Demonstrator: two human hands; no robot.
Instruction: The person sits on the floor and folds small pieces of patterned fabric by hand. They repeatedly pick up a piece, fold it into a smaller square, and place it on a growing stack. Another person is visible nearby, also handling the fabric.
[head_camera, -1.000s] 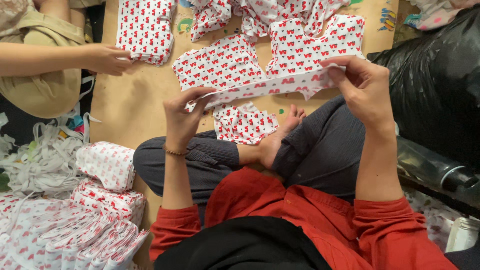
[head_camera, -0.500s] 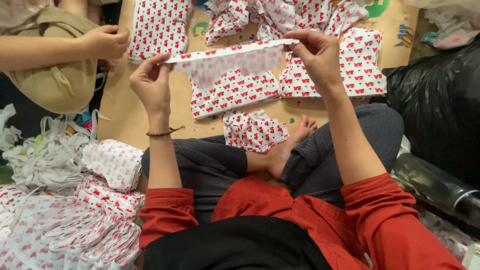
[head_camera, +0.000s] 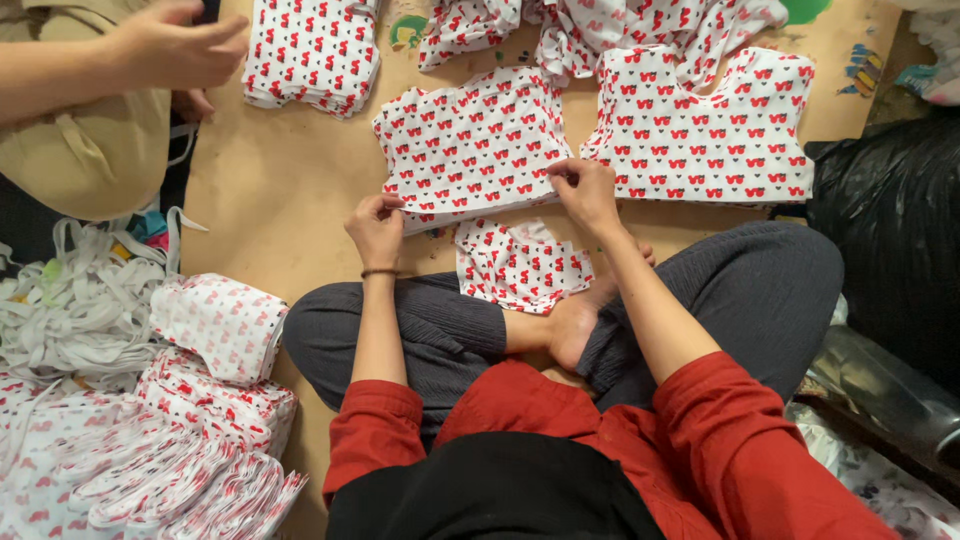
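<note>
Placement step: left hand (head_camera: 376, 226) and right hand (head_camera: 585, 190) pinch near edge of printed fabric piece (head_camera: 470, 145), flat atop stack on floor (head_camera: 270, 190). Next move likely needs edges squared, then release.

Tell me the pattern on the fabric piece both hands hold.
White fabric piece with small red and black hearts, head view.

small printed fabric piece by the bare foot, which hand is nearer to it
Right. The right hand pinches cloth just above the small piece; the left hand sits farther off to its left.
</note>
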